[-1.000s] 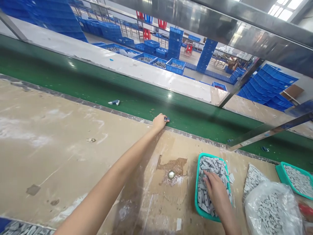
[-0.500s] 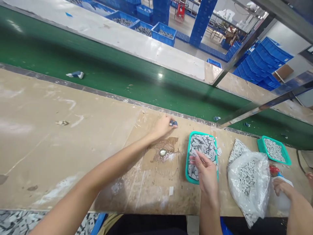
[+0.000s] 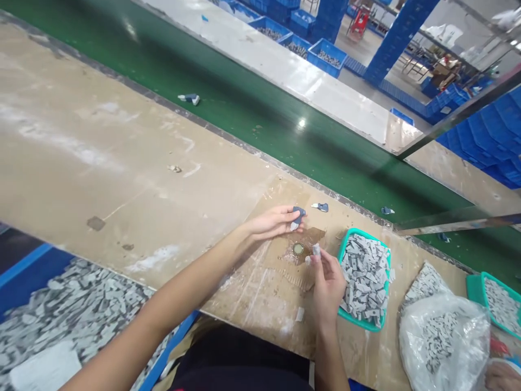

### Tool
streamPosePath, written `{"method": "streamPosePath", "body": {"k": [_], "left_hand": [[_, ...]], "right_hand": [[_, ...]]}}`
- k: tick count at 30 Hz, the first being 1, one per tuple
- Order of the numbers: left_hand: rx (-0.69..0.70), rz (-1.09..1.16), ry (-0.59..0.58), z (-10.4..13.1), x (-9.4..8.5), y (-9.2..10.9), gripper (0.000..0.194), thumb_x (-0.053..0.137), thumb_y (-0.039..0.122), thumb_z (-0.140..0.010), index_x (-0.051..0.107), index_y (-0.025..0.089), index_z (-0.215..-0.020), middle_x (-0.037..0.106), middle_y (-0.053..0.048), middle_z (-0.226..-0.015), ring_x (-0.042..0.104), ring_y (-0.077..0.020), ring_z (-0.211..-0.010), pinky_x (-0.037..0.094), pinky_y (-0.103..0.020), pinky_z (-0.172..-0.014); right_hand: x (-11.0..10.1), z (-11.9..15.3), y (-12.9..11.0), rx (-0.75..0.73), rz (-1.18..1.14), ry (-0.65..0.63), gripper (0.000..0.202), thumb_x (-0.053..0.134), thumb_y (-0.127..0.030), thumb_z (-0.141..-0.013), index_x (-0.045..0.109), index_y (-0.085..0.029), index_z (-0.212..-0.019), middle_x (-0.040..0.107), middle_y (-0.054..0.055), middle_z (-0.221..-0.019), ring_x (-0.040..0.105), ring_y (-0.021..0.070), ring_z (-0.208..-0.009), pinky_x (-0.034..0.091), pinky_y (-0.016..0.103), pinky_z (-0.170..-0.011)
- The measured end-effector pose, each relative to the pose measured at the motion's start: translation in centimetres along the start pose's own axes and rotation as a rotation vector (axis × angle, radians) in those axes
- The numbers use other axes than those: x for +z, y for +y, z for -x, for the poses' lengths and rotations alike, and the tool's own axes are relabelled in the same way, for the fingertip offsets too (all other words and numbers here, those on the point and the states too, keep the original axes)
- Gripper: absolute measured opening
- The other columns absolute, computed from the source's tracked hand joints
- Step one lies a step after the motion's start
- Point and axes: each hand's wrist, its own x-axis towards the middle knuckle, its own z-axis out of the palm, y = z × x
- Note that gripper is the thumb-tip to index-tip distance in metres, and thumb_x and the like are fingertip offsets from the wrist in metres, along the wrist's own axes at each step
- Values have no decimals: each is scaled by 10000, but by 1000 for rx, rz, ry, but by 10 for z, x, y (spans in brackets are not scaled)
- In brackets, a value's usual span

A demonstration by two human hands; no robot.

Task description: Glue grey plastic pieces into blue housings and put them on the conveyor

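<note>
Between the thumb and fingers of my left hand [image 3: 279, 221] is a dark blue and white part [image 3: 298, 217]. My right hand [image 3: 329, 279] pinches a small light grey piece [image 3: 316, 250], with another small pale piece at its fingertips. Between my hands, a round metallic spot [image 3: 298, 248] lies on a brown stained patch of the table. A second dark blue and white part [image 3: 321, 207] rests on the table just beyond my left hand. Right of my right hand stands a teal basket [image 3: 345, 314] full of light grey pieces.
A green conveyor belt [image 3: 244, 122] with a few blue and white parts runs beyond the table [image 3: 134, 201]. At the right are a plastic bag of pieces [image 3: 464, 342], another teal basket [image 3: 475, 288] and a person's hand [image 3: 502, 374]. A blue bin [image 3: 30, 260] of grey pieces sits lower left.
The view has shifted. My right hand has left the teal basket with a small piece and come closer to my left hand, which now holds a blue part upright beside another on the table.
</note>
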Motion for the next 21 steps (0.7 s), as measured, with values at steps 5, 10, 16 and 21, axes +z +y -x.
{"method": "streamPosePath", "body": {"k": [5,10,16,21], "left_hand": [[174,-123,116,-5,-17,-1,384,905,264,-623,694,98,-897,688,-53,-763,650,-147,-708,488,-276,-696],[238,-149,126,-7,-19,0,279,861,211,-662,713,93,-866,683,-37,-736,618,-108,-659,472,-251,-661],[226,-183,125,-7,-20,-5,186,800,195,-737,751,110,-895,701,-59,-797,635,-108,-710,474,-249,-680],[205,-206,139,-4,-17,-2,82,758,134,-765,751,97,-837,684,-48,-764,600,-82,-664,453,-236,-655]], "right_hand": [[8,-3,15,-180,168,53,416,650,-464,-886,709,-158,-1161,755,114,-1052,715,217,-874,579,387,-846],[8,-4,20,-472,417,31,234,632,-346,-931,768,-197,-1050,772,89,-954,710,205,-849,579,386,-821],[10,-7,27,-618,555,22,210,631,-315,-941,767,-213,-1065,746,62,-849,669,171,-748,566,348,-733],[-1,-9,27,-591,644,-163,244,610,-333,-954,723,-250,-1153,707,54,-919,667,185,-839,563,367,-791]]}}
